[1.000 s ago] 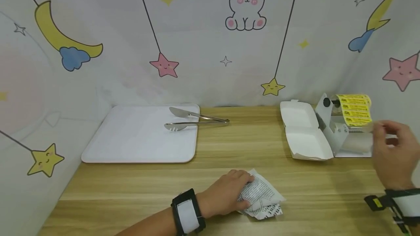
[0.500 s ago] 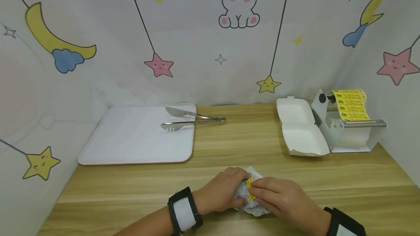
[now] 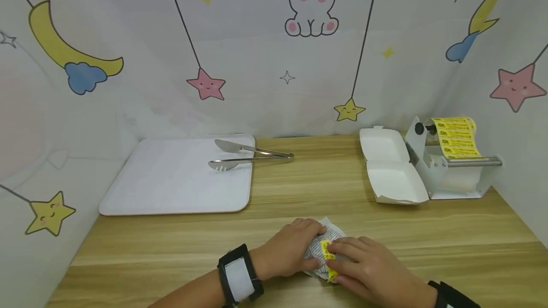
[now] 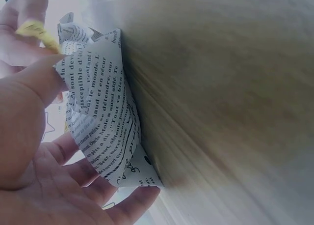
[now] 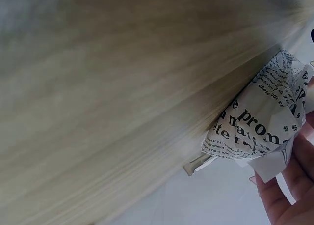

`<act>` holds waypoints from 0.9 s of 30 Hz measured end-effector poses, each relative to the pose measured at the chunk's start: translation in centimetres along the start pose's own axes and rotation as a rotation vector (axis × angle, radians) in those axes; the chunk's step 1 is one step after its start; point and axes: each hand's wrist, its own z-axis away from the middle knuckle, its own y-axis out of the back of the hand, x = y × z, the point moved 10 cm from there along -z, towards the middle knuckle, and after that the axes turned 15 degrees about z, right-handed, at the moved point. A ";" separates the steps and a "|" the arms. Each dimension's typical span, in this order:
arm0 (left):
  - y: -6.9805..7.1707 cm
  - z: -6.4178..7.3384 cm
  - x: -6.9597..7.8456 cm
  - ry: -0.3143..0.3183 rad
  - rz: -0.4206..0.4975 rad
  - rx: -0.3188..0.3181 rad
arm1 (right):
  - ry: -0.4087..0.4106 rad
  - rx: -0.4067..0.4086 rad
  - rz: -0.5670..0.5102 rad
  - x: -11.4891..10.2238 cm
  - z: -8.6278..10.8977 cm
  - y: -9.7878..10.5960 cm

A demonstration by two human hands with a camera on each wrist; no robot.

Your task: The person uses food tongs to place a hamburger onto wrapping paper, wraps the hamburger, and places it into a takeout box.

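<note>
A bundle wrapped in newsprint-patterned paper (image 3: 314, 251) lies on the wooden table, partly hidden by both hands; its contents do not show. My left hand (image 3: 288, 248) holds it from the left, thumb on the near side and fingers on the far side, as the left wrist view confirms. Across the top of the wrap runs a yellow printed label (image 3: 327, 253). My right hand (image 3: 372, 270) presses on that label with its fingers extended. In the right wrist view, the right fingers touch the paper bundle (image 5: 260, 117) along its side.
A white tray (image 3: 180, 184) stands at the back left, with metal tongs (image 3: 252, 152) lying over its right edge. At the back right, an opened white takeaway box (image 3: 396, 179) sits beside a label dispenser (image 3: 462, 179) carrying a roll of yellow labels (image 3: 455, 137). A patterned curtain backs the table.
My right hand came from the dispenser to the bundle with a yellow label, then slid slightly toward me, laying more of it across the paper. My left hand stayed on the bundle.
</note>
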 end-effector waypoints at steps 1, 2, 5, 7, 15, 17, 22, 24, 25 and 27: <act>0.0 0.0 0.0 0.002 0.001 -0.002 | 0.003 -0.016 0.003 0.0 0.0 -0.2; 0.0 0.0 0.0 0.004 0.001 -0.004 | 0.004 -0.036 0.004 0.1 0.1 -0.3; -0.1 0.0 -0.1 0.013 -0.002 -0.009 | -0.001 -0.099 -0.004 0.3 0.5 -0.7; -0.1 0.0 0.0 0.015 -0.002 -0.009 | -0.022 -0.118 -0.024 0.4 0.6 -0.9; 0.1 0.1 0.2 -0.011 -0.019 0.008 | -0.114 0.069 -0.052 0.8 -0.4 -0.3; 0.0 0.1 0.2 -0.010 -0.021 0.009 | -0.122 0.051 -0.006 0.9 -0.6 -0.4; -0.1 0.1 0.1 -0.004 -0.017 0.002 | -0.152 -0.098 0.054 1.5 -0.7 -1.2; -0.1 0.1 0.1 -0.004 -0.016 0.001 | -0.145 -0.125 0.065 1.5 -0.8 -1.4; -0.1 0.1 0.0 -0.002 -0.014 -0.001 | -0.139 -0.126 0.071 1.5 -0.9 -1.3; -0.1 0.1 0.0 0.004 -0.007 -0.004 | -0.119 -0.118 0.081 1.5 -1.1 -1.3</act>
